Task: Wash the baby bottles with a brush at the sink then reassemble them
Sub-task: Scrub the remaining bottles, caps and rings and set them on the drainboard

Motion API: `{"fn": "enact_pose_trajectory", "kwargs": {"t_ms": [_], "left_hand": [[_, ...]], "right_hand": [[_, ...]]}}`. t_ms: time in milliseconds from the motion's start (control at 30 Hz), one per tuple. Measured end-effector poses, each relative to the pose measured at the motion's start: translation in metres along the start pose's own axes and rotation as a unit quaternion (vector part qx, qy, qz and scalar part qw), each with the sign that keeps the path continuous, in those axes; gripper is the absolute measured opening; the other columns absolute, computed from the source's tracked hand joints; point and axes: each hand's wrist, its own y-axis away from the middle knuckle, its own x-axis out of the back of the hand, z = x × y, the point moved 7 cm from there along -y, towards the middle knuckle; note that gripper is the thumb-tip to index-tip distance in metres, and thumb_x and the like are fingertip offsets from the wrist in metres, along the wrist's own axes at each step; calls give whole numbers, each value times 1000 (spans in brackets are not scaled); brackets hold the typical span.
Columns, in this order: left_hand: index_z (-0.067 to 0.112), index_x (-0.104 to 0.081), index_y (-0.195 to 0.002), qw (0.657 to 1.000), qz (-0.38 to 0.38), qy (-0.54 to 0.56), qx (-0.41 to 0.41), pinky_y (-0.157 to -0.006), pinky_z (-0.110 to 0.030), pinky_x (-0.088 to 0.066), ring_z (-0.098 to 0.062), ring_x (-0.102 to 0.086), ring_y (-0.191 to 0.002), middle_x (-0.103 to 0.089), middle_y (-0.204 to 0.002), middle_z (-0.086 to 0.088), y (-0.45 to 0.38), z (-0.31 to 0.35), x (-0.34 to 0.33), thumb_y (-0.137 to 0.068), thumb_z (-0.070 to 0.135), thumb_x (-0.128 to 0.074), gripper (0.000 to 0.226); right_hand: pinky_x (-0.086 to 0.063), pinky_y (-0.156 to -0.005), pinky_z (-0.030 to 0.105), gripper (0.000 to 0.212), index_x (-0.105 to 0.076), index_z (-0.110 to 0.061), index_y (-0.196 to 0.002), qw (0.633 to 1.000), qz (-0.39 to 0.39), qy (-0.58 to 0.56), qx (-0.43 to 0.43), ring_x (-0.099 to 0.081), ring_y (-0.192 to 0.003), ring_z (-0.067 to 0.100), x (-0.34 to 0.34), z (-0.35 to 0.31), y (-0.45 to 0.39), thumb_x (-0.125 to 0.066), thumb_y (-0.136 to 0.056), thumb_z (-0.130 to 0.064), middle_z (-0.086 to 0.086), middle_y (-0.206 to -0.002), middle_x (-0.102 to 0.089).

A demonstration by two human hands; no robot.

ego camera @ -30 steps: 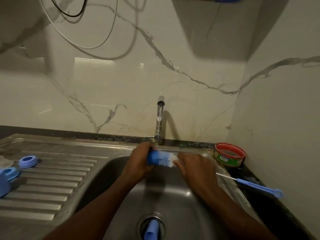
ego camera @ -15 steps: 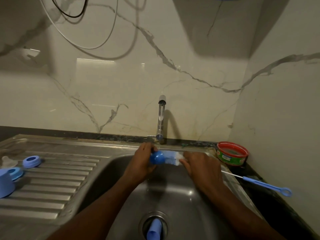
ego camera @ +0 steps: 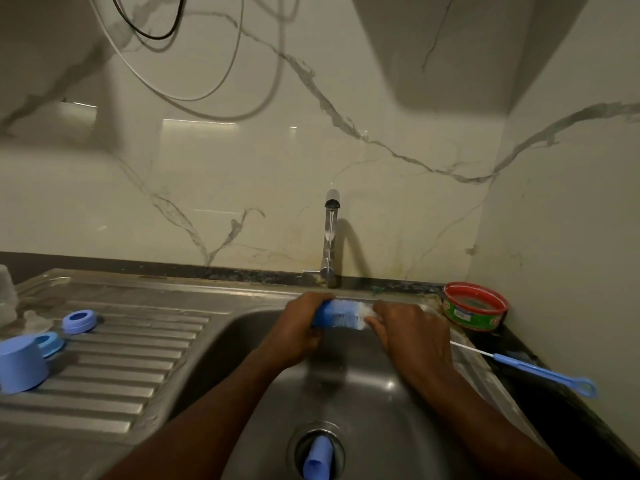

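Over the steel sink, under the tap, both hands hold a blue and white bristly bottle brush lying crosswise. Whether a clear bottle surrounds it is unclear. My left hand grips its blue end. My right hand pinches its white end with curled fingers. A thin stream of water falls from the tap. On the drainboard at left lie two blue screw rings, a blue cap and a clear teat.
A thin blue teat brush lies on the dark counter to the right. A red and green tub stands in the back right corner. A blue piece sticks out of the drain. A clear container sits at the far left edge.
Both hands stay under the tap. The blue end in my left hand has turned slightly, and more of the bristles show between the hands.
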Motion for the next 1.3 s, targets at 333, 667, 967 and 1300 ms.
{"fn": "enact_pose_trajectory", "kwargs": {"t_ms": [333,667,967,1300], "left_hand": [[23,-57,-127,999,22,-6,46,-98,-25,-51,-4,-55,-110,-60,-126,4,0,-7,1,-79,32,-85,56],[32,-51,-127,999,28,-22,-21,-96,-22,-48,-3,-51,-116,-50,-130,11,-1,-3,6,-75,23,-87,63],[23,-46,-139,997,-68,28,39,-107,-31,-45,-6,-51,-123,-51,-138,3,7,-5,-21,-87,28,-77,60],[26,-56,-130,994,37,-85,64,-103,-35,-50,-9,-56,-118,-60,-130,5,4,-20,17,-83,27,-81,53]], "right_hand": [[-45,-59,25,21,-70,-33,-104,989,101,27,108,-64,-72,10,14,-23,9,-61,-96,-50,-10,-89,-70],[-49,-77,28,32,-63,-35,-115,1000,1,18,9,-62,-90,8,10,-7,8,-46,-100,-58,-9,-101,-68],[-47,-63,33,31,-54,-29,-98,999,12,30,27,-62,-78,15,19,-9,7,-35,-103,-53,-5,-88,-64],[-53,-79,30,41,-67,-38,-119,999,6,24,20,-65,-89,7,23,-9,10,-46,-95,-64,-11,-101,-73]]}}
